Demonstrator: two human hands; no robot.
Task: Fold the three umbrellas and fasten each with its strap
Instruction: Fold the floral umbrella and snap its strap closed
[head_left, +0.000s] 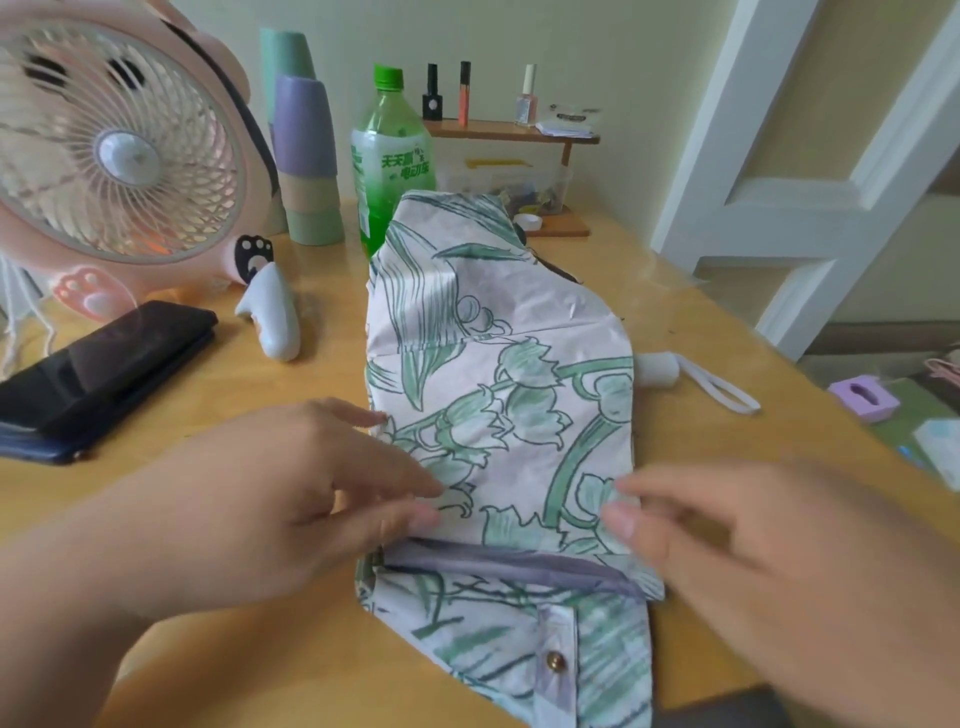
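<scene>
A pale umbrella (498, 395) printed with green flowers lies loosely collapsed along the middle of the wooden table (291, 639). Its white handle (658, 368) with a wrist loop (719, 389) pokes out on the right. Its strap (557, 660) with a brass snap hangs at the near end. My left hand (291, 499) rests at the canopy's left edge, fingertips on the cloth. My right hand (753, 551), blurred, touches the canopy's right edge with thumb and fingers extended. Neither hand grips the fabric. A dark folded umbrella (104, 364) lies at the left.
A pink desk fan (119, 150) stands at the back left, with stacked cups (306, 156) and a green bottle (389, 156) behind the umbrella. A white gadget (272, 312) lies near the fan. A small wooden shelf (511, 130) holds nail polish bottles. The table's right edge drops away.
</scene>
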